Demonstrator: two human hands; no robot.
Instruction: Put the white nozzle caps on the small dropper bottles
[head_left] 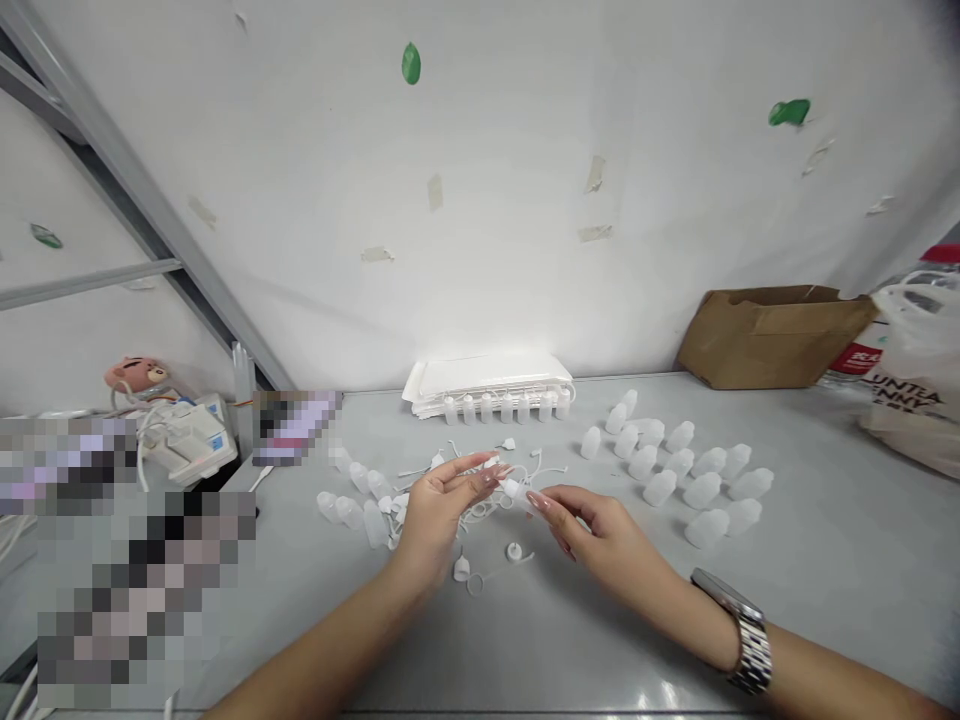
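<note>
My right hand (581, 520) grips a small translucent squeeze bottle (519, 494) with thumb and fingers, its top tilted towards my left hand. My left hand (444, 500) pinches a small white cap (491, 463) at the bottle's top end; the fingertips hide part of it. Behind and below the hands lies a loose pile of white caps with thin straps (480, 512). Nearer to me are a strapped cap (462, 570) and another white cap (514, 551).
Several uncapped bottles (705, 490) stand on the grey table at right, more bottles (349, 512) lie at left. A row of capped bottles (506, 408) stands before white flat packs (491, 375). A cardboard box (772, 340), plastic bag (911, 380) and power strip (199, 440) flank them.
</note>
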